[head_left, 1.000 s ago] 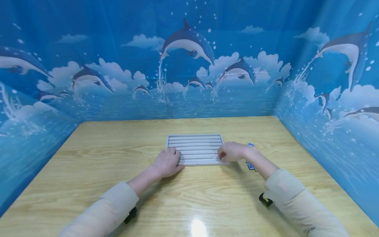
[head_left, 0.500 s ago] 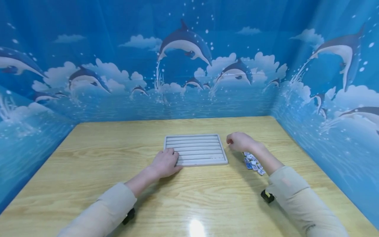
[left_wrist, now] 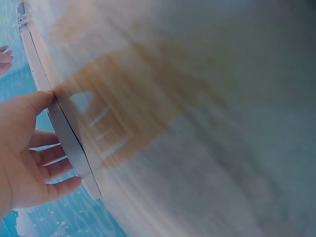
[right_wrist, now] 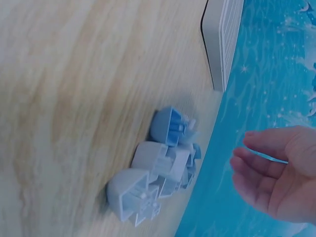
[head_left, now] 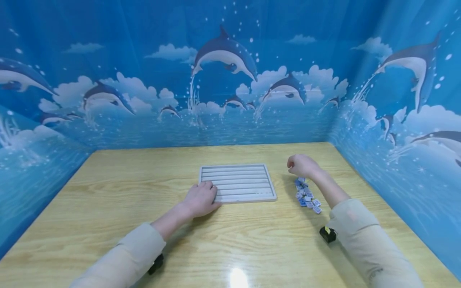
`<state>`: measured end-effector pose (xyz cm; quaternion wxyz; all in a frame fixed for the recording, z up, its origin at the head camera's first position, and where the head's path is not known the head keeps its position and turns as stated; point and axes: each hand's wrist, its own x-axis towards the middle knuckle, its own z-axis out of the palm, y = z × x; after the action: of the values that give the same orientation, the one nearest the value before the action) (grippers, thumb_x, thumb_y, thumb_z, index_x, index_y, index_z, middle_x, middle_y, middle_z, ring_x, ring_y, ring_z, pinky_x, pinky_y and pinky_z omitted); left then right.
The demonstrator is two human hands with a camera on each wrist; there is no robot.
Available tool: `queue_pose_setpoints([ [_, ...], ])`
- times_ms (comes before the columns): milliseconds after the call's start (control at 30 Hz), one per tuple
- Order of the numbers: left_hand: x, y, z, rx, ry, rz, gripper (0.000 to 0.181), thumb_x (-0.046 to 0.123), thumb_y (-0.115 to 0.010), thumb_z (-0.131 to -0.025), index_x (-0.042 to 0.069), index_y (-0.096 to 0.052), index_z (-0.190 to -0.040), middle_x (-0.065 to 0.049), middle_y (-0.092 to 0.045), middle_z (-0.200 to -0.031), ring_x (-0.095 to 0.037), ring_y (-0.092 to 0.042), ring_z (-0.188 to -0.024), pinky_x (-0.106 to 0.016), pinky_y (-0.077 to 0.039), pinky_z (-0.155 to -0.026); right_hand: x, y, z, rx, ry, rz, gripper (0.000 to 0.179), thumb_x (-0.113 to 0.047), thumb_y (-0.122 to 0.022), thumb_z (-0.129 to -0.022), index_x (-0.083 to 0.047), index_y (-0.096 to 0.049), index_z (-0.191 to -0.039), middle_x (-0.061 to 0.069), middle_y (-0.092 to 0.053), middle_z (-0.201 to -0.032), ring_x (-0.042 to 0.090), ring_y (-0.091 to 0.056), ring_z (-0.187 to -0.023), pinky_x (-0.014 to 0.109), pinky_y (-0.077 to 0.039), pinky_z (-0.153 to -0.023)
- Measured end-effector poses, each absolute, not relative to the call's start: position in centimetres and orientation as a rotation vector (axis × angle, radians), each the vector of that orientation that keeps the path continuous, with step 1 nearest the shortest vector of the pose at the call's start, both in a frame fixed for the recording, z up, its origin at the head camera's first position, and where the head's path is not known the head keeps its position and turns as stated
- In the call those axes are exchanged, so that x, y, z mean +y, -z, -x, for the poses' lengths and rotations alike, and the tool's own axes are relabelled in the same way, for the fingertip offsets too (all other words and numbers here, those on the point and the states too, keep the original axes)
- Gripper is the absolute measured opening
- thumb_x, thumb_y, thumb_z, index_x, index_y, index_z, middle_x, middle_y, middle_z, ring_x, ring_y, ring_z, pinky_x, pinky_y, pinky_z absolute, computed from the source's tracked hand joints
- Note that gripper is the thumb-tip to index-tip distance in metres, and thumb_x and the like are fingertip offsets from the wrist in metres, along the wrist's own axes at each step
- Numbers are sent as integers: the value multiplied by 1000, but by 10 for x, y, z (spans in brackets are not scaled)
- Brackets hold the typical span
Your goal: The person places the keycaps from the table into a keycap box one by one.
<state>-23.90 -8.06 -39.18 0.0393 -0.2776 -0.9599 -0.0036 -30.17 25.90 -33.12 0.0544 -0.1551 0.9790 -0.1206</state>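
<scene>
A pale grey tray with ridged rows [head_left: 237, 180] lies mid-table. My left hand [head_left: 199, 199] holds its near left corner. In the left wrist view the left thumb [left_wrist: 45, 100] touches the tray's edge, the other fingers bent beside it. Right of the tray is a loose pile of small blue and white keycaps [head_left: 304, 194]; in the right wrist view several hollow keycaps [right_wrist: 148, 163] show their undersides. My right hand [head_left: 302, 165] hovers just beyond the pile's far end, fingers loosely bent. Nothing shows between thumb and fingers in the right wrist view.
The wooden tabletop [head_left: 230, 232] is enclosed at the back and sides by a blue dolphin-print curtain [head_left: 144, 132]. Tiny pale pieces [head_left: 260, 193] show in the tray's nearest row, toward the right. A dark wrist device [head_left: 327, 234] sits under the right sleeve.
My right hand has left the tray's right end and moved right to above the keycaps, uncovering the pile. The left hand has stayed at the tray's corner.
</scene>
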Motion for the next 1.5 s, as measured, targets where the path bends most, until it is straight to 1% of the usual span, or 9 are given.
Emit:
queue_pose_setpoints([
  [133, -80, 393, 240, -2940, -4, 857, 50, 44, -60, -87, 0, -59, -111, -13, -55, -103, -27, -52, -95, -43, -44, -77, 267, 332, 306, 2946, 334, 409, 20, -6, -58, -83, 7, -62, -99, 19, -62, -96, 31, -58, -84, 45, -47, -76],
  [267, -80, 393, 240, -2944, -5, 857, 50, 43, -60, -87, 0, -59, -111, -13, -55, -104, -28, -52, -96, -43, -44, -78, 274, 333, 309, 2918, 314, 333, 11, -7, -59, -84, 3, -62, -88, 12, -60, -84, 24, -54, -74, 41, -46, -69],
  [400, -81, 392, 239, -2945, -1, 858, 50, 43, -60, -87, 0, -59, -110, -13, -54, -102, -28, -51, -96, -44, -44, -77, 279, 336, 310, 2920, 306, 301, 8, -7, -60, -82, 1, -61, -82, 9, -59, -78, 23, -53, -71, 40, -46, -68],
  [533, -81, 393, 240, -2942, -5, 854, 49, 43, -60, -87, 0, -59, -110, -13, -54, -102, -28, -51, -95, -43, -44, -76, 281, 337, 311, 2918, 295, 273, 10, -8, -61, -82, 1, -62, -83, 10, -60, -79, 24, -55, -72, 40, -46, -68],
  [700, -81, 393, 241, -2932, -7, 851, 48, 43, -60, -87, 0, -59, -109, -13, -54, -102, -28, -51, -94, -42, -44, -74, 280, 336, 313, 2886, 260, 192, 17, -14, -61, -85, 3, -62, -88, 10, -61, -80, 23, -56, -71, 38, -47, -64],
  [900, -81, 392, 242, -2922, -17, 853, 47, 42, -60, -87, 1, -58, -110, -13, -54, -103, -28, -52, -96, -42, -43, -75, 277, 340, 318, 2843, 189, 130, 23, -21, -63, -86, 0, -59, -75, 8, -56, -66, 19, -53, -57, 31, -43, -55],
  [1067, -82, 392, 242, -2931, -14, 855, 48, 42, -59, -88, 1, -58, -111, -13, -54, -103, -29, -51, -98, -44, -43, -77, 276, 347, 323, 2839, 217, 108, 18, -14, -60, -84, -1, -54, -73, 6, -50, -62, 12, -44, -48, 26, -40, -49],
  [1233, -82, 392, 240, -2943, -4, 866, 48, 43, -59, -88, 2, -58, -112, -12, -54, -102, -28, -51, -98, -44, -43, -79, 274, 351, 322, 2825, 216, 79, 11, -9, -57, -82, 0, -54, -76, 10, -53, -69, 14, -46, -49, 26, -40, -49],
  [1500, -82, 394, 240, -2951, -16, 866, 48, 44, -59, -88, 3, -58, -113, -12, -54, -102, -27, -51, -98, -43, -43, -79, 272, 353, 321, 2831, 184, 91, 12, -8, -54, -87, 2, -55, -82, 11, -53, -72, 19, -48, -57, 30, -41, -53],
])
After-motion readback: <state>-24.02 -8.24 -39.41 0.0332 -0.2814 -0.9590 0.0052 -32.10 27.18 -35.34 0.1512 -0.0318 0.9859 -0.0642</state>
